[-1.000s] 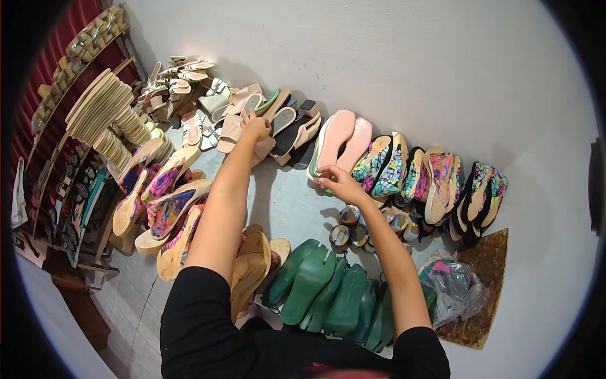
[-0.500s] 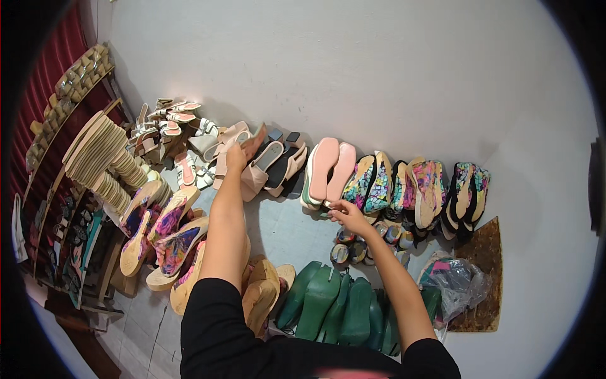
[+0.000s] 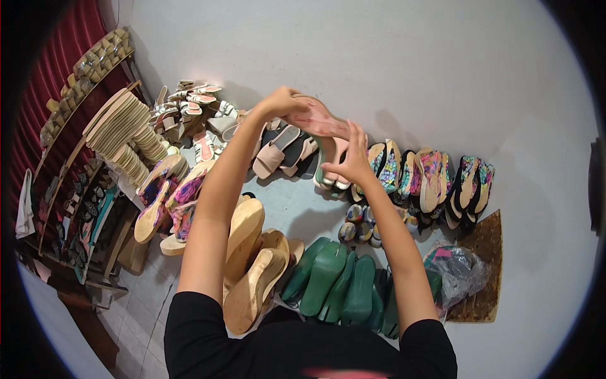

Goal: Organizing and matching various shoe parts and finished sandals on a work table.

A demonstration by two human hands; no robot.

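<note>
My left hand (image 3: 279, 102) is raised above the floor and grips one end of a pink shoe sole (image 3: 317, 117). My right hand (image 3: 351, 156) is up beside it, fingers spread, touching the sole's other end from below. Under the hands, a row of soles and sandals leans against the white wall: beige and black ones (image 3: 284, 146), pink ones (image 3: 333, 165) and flowery multicoloured ones (image 3: 424, 178). Green soles (image 3: 334, 281) and tan wedge soles (image 3: 252, 265) lie close to my body.
A heap of white and pink sandals (image 3: 189, 110) sits in the far left corner. Stacked beige soles (image 3: 123, 126) and a wooden rack (image 3: 76, 208) with a red curtain (image 3: 44, 76) line the left side. A plastic bag (image 3: 456, 273) rests on a brown mat (image 3: 483, 271) at right.
My left hand has lifted a pink sole up from the row by the wall. My right hand left the small soles on the floor and rose to meet it.
</note>
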